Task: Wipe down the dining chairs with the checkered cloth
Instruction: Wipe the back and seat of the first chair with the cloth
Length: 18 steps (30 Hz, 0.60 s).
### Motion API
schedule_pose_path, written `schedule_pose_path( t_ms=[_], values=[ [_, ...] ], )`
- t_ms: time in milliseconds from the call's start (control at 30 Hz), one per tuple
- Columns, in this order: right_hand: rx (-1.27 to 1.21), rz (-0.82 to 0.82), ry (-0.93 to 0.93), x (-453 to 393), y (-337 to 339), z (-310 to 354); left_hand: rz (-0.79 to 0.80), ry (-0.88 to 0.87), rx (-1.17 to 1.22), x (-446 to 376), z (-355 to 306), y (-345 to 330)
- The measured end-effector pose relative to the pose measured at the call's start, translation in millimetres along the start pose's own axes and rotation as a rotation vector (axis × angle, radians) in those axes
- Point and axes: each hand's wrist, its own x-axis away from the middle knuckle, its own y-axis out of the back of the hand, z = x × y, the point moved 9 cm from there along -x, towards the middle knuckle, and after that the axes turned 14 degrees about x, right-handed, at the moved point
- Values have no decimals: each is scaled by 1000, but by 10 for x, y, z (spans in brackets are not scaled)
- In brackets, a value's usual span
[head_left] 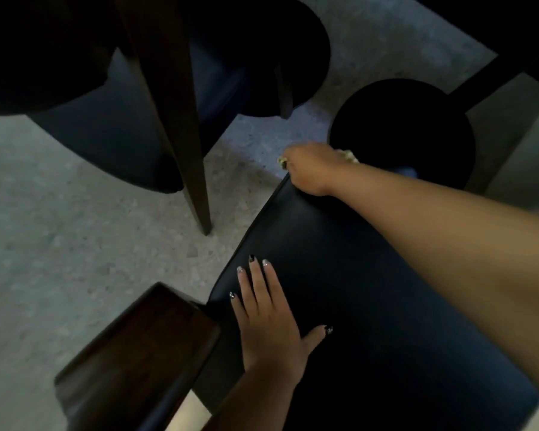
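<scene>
Item: checkered cloth. Only small pale, yellowish scraps show, bunched at either side of the right hand; the check pattern cannot be made out, as the picture is dim and blurred there. It lies at the far front edge of the near chair seat, under that hand.

Item: near dining chair. Seat upholstered in dark navy, smooth and slightly glossy, with a piped curved edge along its left side. A dark brown wooden part of the frame adjoins the seat at lower left.

Item: right hand. Arm reaches across the seat from the right edge of the view, forearm bare. The hand is turned knuckles-up, fingers curled down over the cloth and the seat's front edge, grasping the cloth.

Item: left hand. Laid flat, palm down, on the seat close to its left edge; fingers straight and pointing away from the person, thumb spread to the right. It holds nothing and rests released on the upholstery. Nails are painted, some dark, some pale.

Item: surroundings. A second chair with dark upholstery stands at upper left, a tapered brown wooden leg before it. A round dark base stands just beyond the right hand. Floor is pale grey speckled stone.
</scene>
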Motion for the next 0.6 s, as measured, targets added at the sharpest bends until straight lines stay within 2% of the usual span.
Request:
schedule_pose_path(
  t_ms=[133,233,333,467,600],
  values=[
    [294,81,337,153,-127,797,-69,84,280,291,262,-55],
    [276,146,498,358,-252,1393,-48,200,285,424,484,-132],
    [229,221,650,593,-494,1950,-45,232,274,448,537,-152],
    [194,246,710,703,-601,2183,-16,215,286,439,564,-255],
    [265,216,721,573,-520,1949,-43,222,229,416,540,-261]
  ],
)
